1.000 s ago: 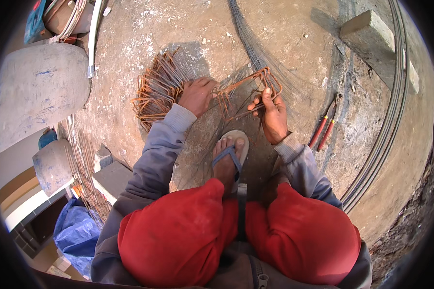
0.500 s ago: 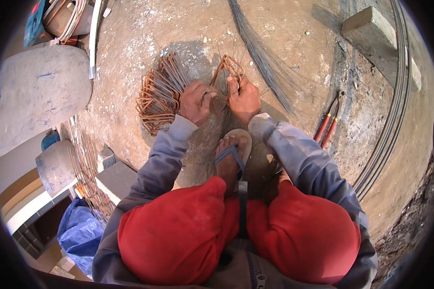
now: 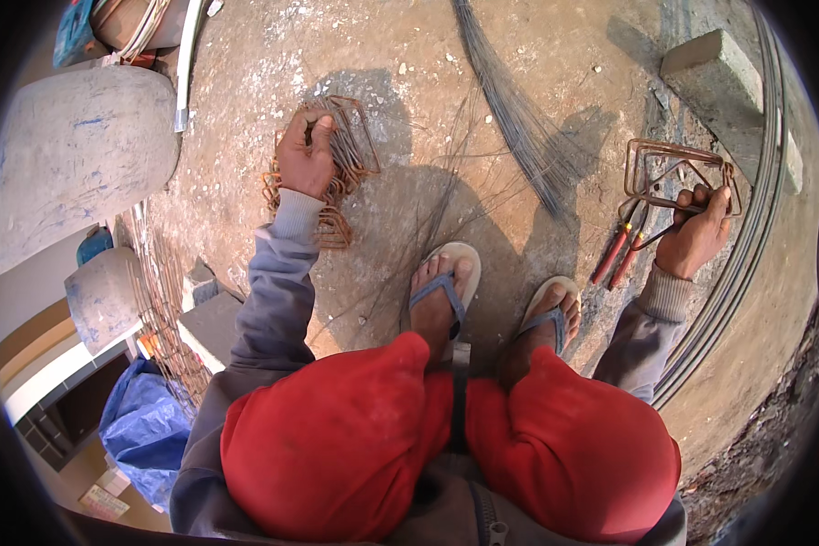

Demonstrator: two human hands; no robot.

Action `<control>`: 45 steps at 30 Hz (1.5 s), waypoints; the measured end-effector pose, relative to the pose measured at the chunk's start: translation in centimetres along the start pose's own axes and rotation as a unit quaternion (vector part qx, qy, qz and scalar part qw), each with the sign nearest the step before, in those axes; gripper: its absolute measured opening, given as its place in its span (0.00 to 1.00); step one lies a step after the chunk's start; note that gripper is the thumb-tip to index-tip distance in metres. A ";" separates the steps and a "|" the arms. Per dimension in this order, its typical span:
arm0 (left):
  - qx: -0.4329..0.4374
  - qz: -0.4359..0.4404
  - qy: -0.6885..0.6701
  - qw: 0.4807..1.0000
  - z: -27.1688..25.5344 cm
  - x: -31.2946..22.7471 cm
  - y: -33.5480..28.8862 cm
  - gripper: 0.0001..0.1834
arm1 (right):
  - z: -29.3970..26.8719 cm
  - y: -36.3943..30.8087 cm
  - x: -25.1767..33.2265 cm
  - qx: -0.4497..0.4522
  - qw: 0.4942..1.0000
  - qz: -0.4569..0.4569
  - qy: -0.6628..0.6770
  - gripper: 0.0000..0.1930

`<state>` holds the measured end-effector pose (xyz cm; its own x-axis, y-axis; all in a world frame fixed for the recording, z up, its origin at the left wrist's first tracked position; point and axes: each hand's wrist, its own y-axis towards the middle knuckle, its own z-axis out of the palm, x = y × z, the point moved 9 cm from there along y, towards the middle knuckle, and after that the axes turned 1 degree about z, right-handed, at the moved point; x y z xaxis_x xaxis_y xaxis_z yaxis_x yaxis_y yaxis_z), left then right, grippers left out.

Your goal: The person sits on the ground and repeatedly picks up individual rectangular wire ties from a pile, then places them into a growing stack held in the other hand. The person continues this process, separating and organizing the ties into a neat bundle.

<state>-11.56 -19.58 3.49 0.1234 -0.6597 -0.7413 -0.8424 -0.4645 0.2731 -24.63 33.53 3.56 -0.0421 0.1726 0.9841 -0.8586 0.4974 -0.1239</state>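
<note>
My left hand is closed at the top of a pile of rusty bent rebar stirrups, its thumb and fingers gripping stirrup bars there. The hand and wrist hide part of the pile. Far out to the right, my right hand holds a few rectangular rebar stirrups raised off the ground, fingers wrapped round their near side. Below these lies a pair of pincers with red handles, its head partly covered by the stirrups.
A bundle of thin tie wire stretches across the ground, with loose strands nearer my sandalled feet. Long steel bars and a concrete block lie at right. On the left are a grey board, a white pipe and a blue tarp.
My right hand has swung from beside the pile to the far right, carrying stirrups. The left hand has shifted up and left over the pile.
</note>
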 end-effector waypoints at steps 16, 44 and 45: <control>0.048 0.113 0.318 0.940 12.1 -8.6 -11.7 0.59 | -1.0 -2.9 5.1 0.060 0.996 -0.008 0.068 0.15; 0.370 -0.312 0.188 0.855 6.6 4.4 -37.9 0.23 | 2.1 -4.0 2.1 0.090 0.994 0.053 0.039 0.14; 0.377 -0.310 0.185 0.853 6.3 4.4 -37.8 0.24 | 2.2 -4.0 1.9 0.094 0.993 0.056 0.040 0.14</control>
<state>17.54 -1.17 -13.97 0.7073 -0.6316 -0.3175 -0.6359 -0.3723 -0.6760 -22.40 29.97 6.16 -0.1090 0.2889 0.9511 -0.9314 0.3045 -0.1992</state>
